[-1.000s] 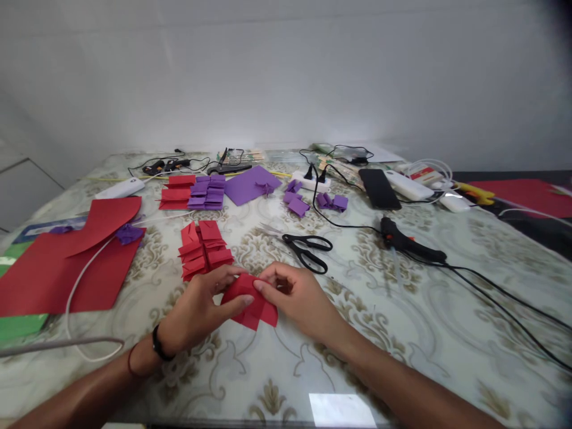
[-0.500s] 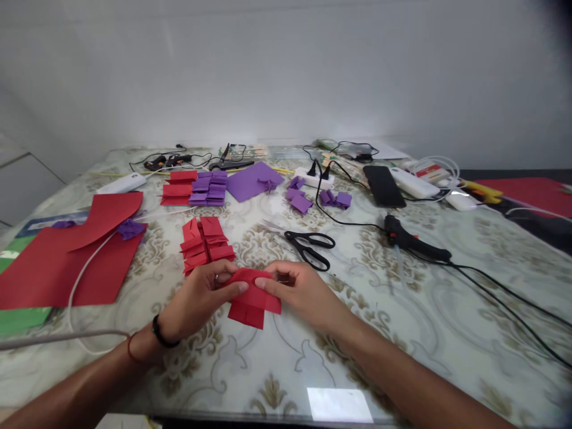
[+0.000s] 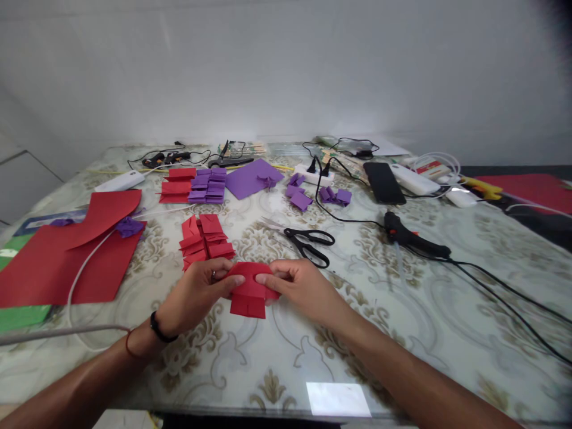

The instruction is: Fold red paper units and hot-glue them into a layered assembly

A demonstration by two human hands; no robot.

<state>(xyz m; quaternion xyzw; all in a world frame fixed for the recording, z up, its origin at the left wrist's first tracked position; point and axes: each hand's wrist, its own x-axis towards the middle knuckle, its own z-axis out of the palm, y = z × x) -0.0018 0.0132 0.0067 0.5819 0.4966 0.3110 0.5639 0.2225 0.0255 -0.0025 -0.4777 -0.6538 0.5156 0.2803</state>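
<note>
Both hands pinch one folded red paper piece (image 3: 248, 295) just above the patterned table (image 3: 402, 310). My left hand (image 3: 196, 293) grips its left side, thumb on top. My right hand (image 3: 298, 287) holds its right edge with closed fingers. The paper's upper part bends over as a curved flap and its lower part hangs down. Just beyond my left hand lies a pile of folded red pieces (image 3: 203, 241). Black scissors (image 3: 308, 243) lie beyond my right hand.
Large red sheets (image 3: 62, 256) and a white cable lie at the left. Folded red and purple stacks (image 3: 196, 186), a purple sheet (image 3: 250, 177) and purple bits sit further back. A black glue gun (image 3: 413, 241) with its cord, a phone (image 3: 383, 182), a power strip and chargers crowd the right.
The red piece has been folded over further: its top flap now curves down and the piece looks narrower. Both hands stay pinched on it, drawn slightly closer together.
</note>
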